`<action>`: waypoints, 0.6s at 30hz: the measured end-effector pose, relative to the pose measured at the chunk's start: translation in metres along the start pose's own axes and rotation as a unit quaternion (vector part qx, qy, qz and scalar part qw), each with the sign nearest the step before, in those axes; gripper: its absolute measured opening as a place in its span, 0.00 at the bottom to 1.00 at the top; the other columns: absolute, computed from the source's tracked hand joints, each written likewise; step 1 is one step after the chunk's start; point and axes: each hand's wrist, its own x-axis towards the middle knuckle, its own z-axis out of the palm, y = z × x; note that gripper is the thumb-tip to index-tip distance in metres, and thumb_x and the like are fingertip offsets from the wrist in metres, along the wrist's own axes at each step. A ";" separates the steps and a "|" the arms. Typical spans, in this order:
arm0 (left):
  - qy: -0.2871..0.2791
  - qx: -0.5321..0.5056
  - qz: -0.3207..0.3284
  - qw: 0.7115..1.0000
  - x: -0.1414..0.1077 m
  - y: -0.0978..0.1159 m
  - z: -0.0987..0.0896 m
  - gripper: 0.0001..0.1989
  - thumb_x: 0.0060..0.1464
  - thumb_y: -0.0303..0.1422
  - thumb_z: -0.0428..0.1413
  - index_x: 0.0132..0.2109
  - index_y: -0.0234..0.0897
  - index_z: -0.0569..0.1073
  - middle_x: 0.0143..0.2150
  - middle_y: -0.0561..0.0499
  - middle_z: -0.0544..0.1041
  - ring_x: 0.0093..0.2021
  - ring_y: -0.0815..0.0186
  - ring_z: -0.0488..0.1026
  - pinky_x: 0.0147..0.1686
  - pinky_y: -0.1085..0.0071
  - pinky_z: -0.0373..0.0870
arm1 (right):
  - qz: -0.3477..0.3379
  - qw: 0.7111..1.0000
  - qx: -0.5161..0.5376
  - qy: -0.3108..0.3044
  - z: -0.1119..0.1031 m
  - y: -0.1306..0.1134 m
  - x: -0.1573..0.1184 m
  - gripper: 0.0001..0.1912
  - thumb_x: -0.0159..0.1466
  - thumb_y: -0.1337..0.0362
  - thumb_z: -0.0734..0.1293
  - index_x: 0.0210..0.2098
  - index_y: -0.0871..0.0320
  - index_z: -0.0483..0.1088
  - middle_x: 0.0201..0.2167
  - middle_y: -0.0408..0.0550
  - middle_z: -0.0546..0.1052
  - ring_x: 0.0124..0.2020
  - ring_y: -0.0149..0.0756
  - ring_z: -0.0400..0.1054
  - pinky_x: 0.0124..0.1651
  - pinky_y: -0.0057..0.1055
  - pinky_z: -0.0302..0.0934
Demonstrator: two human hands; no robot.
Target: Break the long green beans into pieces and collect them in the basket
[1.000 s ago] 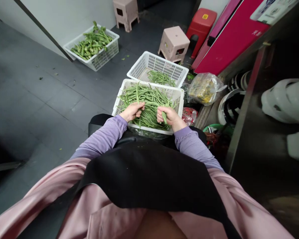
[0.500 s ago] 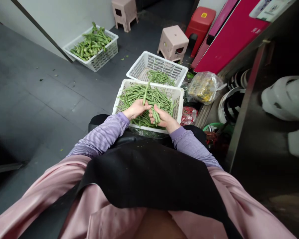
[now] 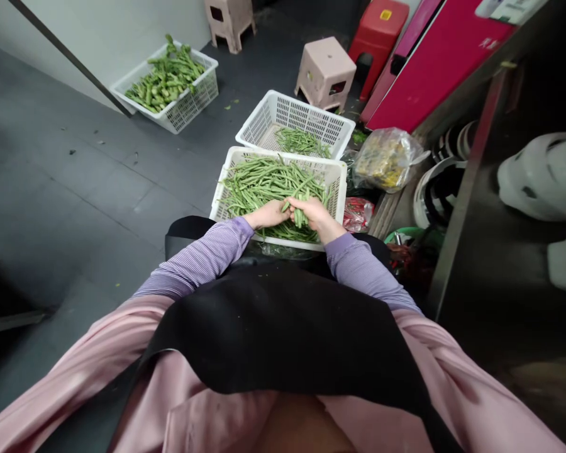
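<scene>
Long green beans (image 3: pixel 264 179) fill the near white plastic basket (image 3: pixel 221 186), which sits in front of my knees. Over the pile, my left hand (image 3: pixel 270 214) pinches a green bean (image 3: pixel 285 206) between thumb and fingers. My right hand (image 3: pixel 314 212) is closed around a small bunch of green beans (image 3: pixel 300 218), its fingertips meeting those of my left. The fingers hide part of the bunch. Just behind stands a second white basket (image 3: pixel 257 123) with a smaller heap of beans (image 3: pixel 302 142) on its bottom.
Another basket (image 3: pixel 194 108) with thick green stalks (image 3: pixel 167 78) stands on the floor at the far left. Beyond are pale stools (image 3: pixel 327 66) and a red stool (image 3: pixel 377 38). To the right lie a clear bag (image 3: pixel 387 160), a red-filled bag (image 3: pixel 357 214) and a metal counter edge (image 3: pixel 466 189).
Both hands have drawn together over the near basket. The bean that stood upright from my left hand no longer sticks up. The whole view has shifted slightly.
</scene>
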 end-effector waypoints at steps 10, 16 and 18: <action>-0.047 -0.191 -0.061 0.979 -0.026 -0.017 -0.018 0.15 0.65 0.39 0.58 0.34 0.31 0.75 0.20 0.55 0.69 0.14 0.76 0.62 0.14 0.79 0.55 | -0.128 0.989 0.033 0.072 -0.020 -0.006 0.012 0.18 0.54 0.55 0.79 0.29 0.58 0.70 0.20 0.37 0.71 0.19 0.27 0.66 0.22 0.25 0.62; -0.010 -0.161 0.019 0.987 -0.036 -0.001 -0.010 0.15 0.61 0.36 0.59 0.27 0.35 0.72 0.17 0.59 0.62 0.15 0.76 0.57 0.17 0.78 0.52 | -0.087 0.991 0.076 0.063 -0.011 -0.012 -0.001 0.11 0.59 0.61 0.76 0.30 0.57 0.71 0.19 0.38 0.71 0.18 0.28 0.65 0.21 0.25 0.61; -0.013 -0.094 0.085 0.992 -0.044 0.012 -0.005 0.13 0.57 0.34 0.61 0.26 0.35 0.74 0.19 0.56 0.67 0.19 0.74 0.62 0.22 0.77 0.59 | -0.035 0.995 0.087 0.034 -0.007 -0.012 -0.006 0.11 0.60 0.62 0.76 0.30 0.58 0.71 0.19 0.39 0.72 0.18 0.28 0.65 0.22 0.26 0.62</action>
